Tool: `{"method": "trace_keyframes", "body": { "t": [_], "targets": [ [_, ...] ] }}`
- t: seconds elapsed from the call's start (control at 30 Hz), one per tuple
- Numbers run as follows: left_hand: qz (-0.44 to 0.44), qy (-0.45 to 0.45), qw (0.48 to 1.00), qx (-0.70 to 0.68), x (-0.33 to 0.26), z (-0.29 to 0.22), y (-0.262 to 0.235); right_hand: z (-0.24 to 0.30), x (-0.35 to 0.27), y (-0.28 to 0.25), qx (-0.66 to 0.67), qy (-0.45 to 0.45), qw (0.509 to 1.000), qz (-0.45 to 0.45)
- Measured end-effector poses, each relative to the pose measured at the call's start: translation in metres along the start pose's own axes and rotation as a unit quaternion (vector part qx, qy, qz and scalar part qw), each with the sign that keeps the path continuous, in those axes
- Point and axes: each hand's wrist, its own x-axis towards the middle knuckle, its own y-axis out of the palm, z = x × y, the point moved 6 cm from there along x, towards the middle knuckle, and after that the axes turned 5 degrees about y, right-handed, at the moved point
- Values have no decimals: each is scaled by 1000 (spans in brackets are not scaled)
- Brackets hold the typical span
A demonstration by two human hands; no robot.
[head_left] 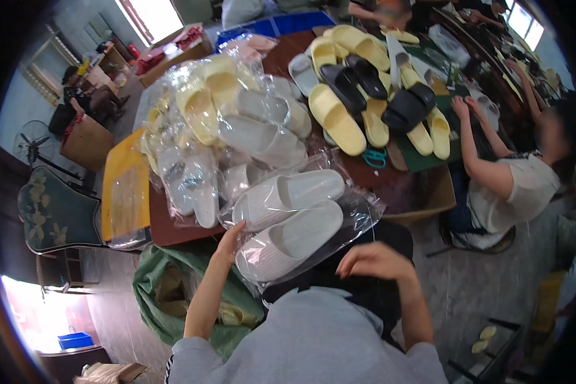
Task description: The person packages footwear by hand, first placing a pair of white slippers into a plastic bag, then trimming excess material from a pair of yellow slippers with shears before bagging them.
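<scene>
Two hands point(227, 244) point(376, 260): left on bag point(360, 217), right cupped

Crinkled, glossy plastic bag point(362, 216)

Off-white ribbed slippers point(281, 249); green sack point(152, 285)

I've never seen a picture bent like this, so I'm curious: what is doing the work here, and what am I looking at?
There's no robot: these are a person's two bare hands, seen from above by a wide fisheye camera on their head, which bends straight edges. The left hand touches the left side of a clear bag with two whitish slippers, apparently gripping it, though its fingers are partly hidden. The right hand, fingers bent, hovers apart from the bag. On the table lie more bagged slippers, and beyond, loose yellow slippers and black slippers. Another person sits at right.
</scene>
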Motion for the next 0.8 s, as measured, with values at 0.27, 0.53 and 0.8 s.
{"method": "trace_keyframes", "body": {
  "t": [0.27,0.53,0.8],
  "targets": [
    [33,19,997,74,31,24,-27,-116,12,-121,14,15,932,-362],
    [21,20,997,70,24,24,-18,-103,64,-107,-216,180,927,-247],
    [67,51,996,-16,26,38,-21,-58,45,-67,-317,105,907,-257]
  ]
}}
